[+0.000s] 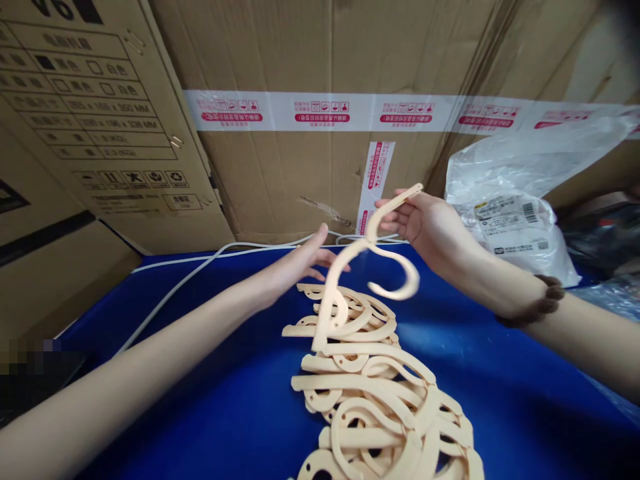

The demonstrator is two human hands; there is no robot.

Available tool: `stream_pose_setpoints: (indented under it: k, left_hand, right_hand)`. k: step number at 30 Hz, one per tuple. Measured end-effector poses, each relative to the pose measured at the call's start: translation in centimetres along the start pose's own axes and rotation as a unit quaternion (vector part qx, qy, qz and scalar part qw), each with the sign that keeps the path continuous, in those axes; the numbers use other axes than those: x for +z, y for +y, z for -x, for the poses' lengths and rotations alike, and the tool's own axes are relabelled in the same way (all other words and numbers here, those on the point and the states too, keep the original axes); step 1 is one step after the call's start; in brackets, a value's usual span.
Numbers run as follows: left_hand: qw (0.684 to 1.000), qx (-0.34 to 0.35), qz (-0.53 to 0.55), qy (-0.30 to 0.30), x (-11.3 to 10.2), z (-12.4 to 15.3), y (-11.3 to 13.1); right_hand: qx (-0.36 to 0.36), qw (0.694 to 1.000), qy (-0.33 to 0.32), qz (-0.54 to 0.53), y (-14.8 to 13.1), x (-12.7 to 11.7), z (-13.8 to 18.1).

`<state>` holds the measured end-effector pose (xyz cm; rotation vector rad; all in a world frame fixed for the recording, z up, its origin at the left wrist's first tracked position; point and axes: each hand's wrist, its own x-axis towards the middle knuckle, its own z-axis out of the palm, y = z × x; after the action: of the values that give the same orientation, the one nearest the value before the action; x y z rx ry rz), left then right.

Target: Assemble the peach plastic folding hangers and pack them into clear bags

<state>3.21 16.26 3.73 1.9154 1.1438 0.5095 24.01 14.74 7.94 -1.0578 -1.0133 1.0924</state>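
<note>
My right hand point(425, 223) pinches the upper end of a cream plastic hanger piece point(357, 267) and holds it raised above the table, its hook curling down to the right. My left hand point(300, 263) reaches in from the left with fingers stretched out, touching or nearly touching the piece's middle. Below them a pile of the same cream hanger pieces point(373, 393) lies on the blue table point(210, 373), running from the centre toward the near edge.
Large cardboard boxes point(310, 127) stand along the table's far side and left. A clear plastic bag with labels point(520, 200) lies at the right. A white cable point(200, 267) runs across the table's back left. A beaded bracelet point(545, 300) circles my right wrist.
</note>
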Motion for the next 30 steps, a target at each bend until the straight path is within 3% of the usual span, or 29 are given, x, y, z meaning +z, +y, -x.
stream_pose_setpoints:
  k: [2,4,6,8,10,13,15,17,19,21,23,25,28,30]
  left_hand:
    - [0.973,-0.021,0.217,-0.073,1.1,1.1,1.1]
    - [0.928,-0.030,0.364,-0.075,1.4,1.8,1.5]
    - [0.907,-0.036,0.418,-0.047,1.2,2.1,1.6]
    - [0.902,-0.049,0.427,-0.043,0.8,2.3,1.6]
    - [0.902,-0.053,0.426,-0.056,0.6,2.3,1.7]
    - [0.899,-0.055,0.425,-0.092,0.7,2.1,1.8]
    - [0.885,-0.066,0.442,-0.129,0.9,1.9,1.8]
    - [0.862,-0.078,0.471,-0.172,1.0,1.7,1.9]
    - [0.839,-0.089,0.492,-0.214,1.0,1.5,2.1]
    - [0.829,-0.102,0.494,-0.240,0.7,1.3,2.5]
    - [0.834,-0.119,0.478,-0.249,0.5,1.0,2.9]
    - [0.862,-0.131,0.431,-0.231,0.4,0.5,3.1]
    - [0.939,-0.125,0.296,-0.125,0.6,-0.7,2.5]
    - [0.964,-0.117,0.233,-0.052,0.6,-1.7,1.7]
  right_hand:
    - [-0.046,0.999,-0.004,0.011,0.5,-0.3,0.4]
    - [-0.069,0.996,-0.020,0.054,1.0,-1.0,0.5]
    - [-0.083,0.987,-0.051,0.128,1.4,-1.9,0.5]
    - [-0.130,0.956,-0.102,0.244,1.6,-2.6,0.6]
    - [-0.196,0.880,-0.152,0.405,1.6,-3.0,0.9]
    - [-0.272,0.705,-0.164,0.634,1.8,-2.8,1.8]
    - [-0.311,0.618,-0.145,0.708,2.1,-2.6,2.3]
    - [-0.348,0.573,-0.140,0.729,2.4,-2.5,2.7]
    - [-0.374,0.550,-0.140,0.733,2.5,-2.5,2.9]
    - [-0.380,0.542,-0.144,0.735,2.4,-2.5,2.8]
    - [-0.360,0.564,-0.154,0.727,2.2,-2.3,2.6]
    - [-0.311,0.626,-0.179,0.693,2.2,-2.1,2.2]
    - [-0.186,0.744,-0.215,0.605,2.5,-2.2,0.8]
    - [-0.122,0.776,-0.216,0.579,2.9,-2.7,-0.6]
